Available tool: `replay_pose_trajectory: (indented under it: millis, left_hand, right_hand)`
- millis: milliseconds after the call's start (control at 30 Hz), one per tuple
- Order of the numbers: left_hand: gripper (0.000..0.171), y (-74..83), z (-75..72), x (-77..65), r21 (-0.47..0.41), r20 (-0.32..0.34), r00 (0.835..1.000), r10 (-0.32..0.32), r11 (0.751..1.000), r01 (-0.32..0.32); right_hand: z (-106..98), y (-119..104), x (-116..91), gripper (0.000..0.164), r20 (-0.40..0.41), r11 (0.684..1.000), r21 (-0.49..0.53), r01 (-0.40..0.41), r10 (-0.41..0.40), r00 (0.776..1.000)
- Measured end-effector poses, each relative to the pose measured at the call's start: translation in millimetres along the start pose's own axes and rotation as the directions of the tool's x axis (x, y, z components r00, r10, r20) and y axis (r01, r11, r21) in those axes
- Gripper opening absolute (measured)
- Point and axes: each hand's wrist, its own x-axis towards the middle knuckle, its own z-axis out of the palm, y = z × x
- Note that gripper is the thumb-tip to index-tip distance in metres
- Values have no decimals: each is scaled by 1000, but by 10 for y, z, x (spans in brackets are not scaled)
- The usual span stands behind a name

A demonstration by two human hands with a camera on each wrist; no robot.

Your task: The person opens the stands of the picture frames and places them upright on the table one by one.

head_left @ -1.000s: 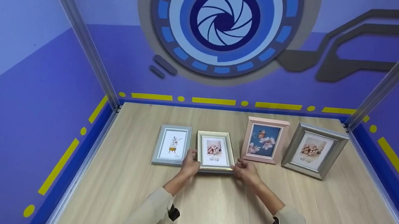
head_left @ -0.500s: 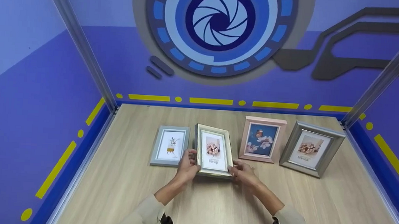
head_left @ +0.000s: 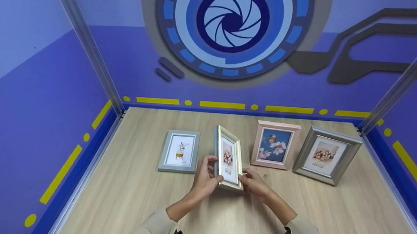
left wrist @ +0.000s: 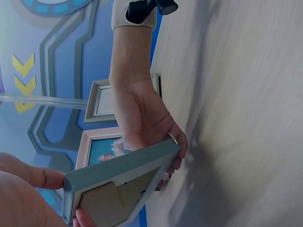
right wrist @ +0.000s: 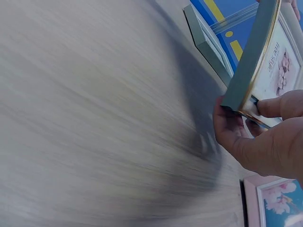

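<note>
Both hands hold a cream-gold picture frame (head_left: 228,158) tilted up, its front turned to the right. My left hand (head_left: 205,177) grips the left side near the bottom, thumb on the front edge and fingers behind. At the lower right corner, my right hand (head_left: 258,183) pinches the frame, with the thumb on its front in the right wrist view. Blue-grey outer sides and a brown backing (left wrist: 102,203) show in the left wrist view. A picture of pink flowers with lettering sits inside. Just left lies a blue-grey picture frame (head_left: 179,151) with a plant picture.
A pink picture frame (head_left: 276,146) with a bird and blossoms stands to the right. Beside it a silver picture frame (head_left: 327,156) stands angled. All are on a wood-grain table (head_left: 131,199), with blue-purple panels (head_left: 86,106) around its back and sides.
The cream-gold frame, flat on the table at first, has been lifted, tilted up and turned to the right. My left hand has moved right with it; the other frames stay put.
</note>
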Motion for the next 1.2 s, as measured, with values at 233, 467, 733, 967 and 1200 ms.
replay_pose_trajectory:
  millis: [233,467,733,967,1200]
  left_hand:
    - [58,173,86,-53,48,66,991,120,991,-123]
    - [53,224,141,-65,143,141,970,198,966,-217]
    - [41,215,147,-32,-91,207,954,216,975,-201]
    - [41,113,165,26,-206,243,949,200,967,-151]
    - [49,20,175,62,-198,333,935,118,979,-53]
  right_hand:
    - [-6,-62,-34,41,54,1000,6,26,-27,998]
    - [-52,-73,-49,44,45,999,18,27,-28,999]
    - [-158,-43,-60,55,91,996,79,41,-48,995]
    - [-225,-6,-80,56,138,990,132,42,-60,989]
    - [-232,24,-105,57,146,991,134,26,-46,988]
